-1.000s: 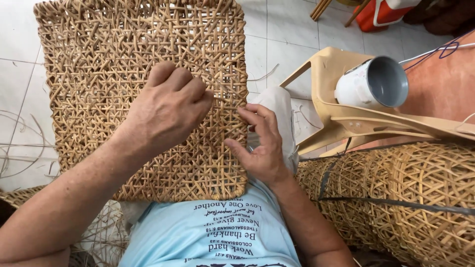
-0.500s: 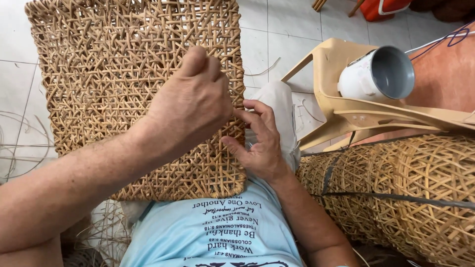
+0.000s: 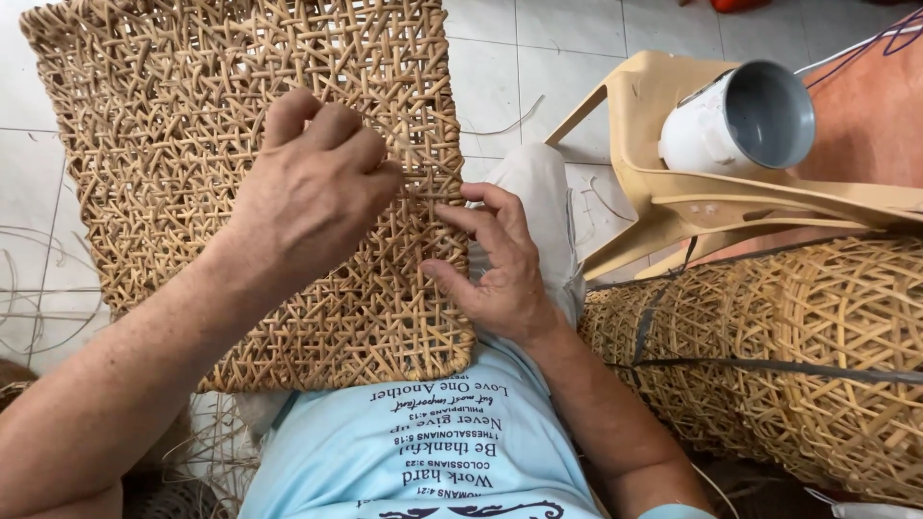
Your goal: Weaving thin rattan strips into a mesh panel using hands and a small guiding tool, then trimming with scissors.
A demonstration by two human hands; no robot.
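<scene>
A square woven rattan panel [image 3: 192, 106] with an open cane pattern lies across my lap and reaches out over the floor. My left hand [image 3: 308, 192] rests on top of it near the right edge, fingers curled and pinching at the weave. My right hand [image 3: 495, 269] grips the panel's right edge, thumb under and fingers pressing the border right next to the left fingertips. Whether a loose strand sits between the fingers is hidden.
A tan plastic chair [image 3: 663, 192] lies on its side at right with a white cup [image 3: 740, 125] on it. Woven rattan baskets [image 3: 817, 356] lie at lower right. Loose cane strands [image 3: 29, 298] trail over the white tiled floor at left.
The left hand has slid up and left along the panel, its fingers now pinched at the weave. The right hand stays on the right edge. The view has shifted slightly.
</scene>
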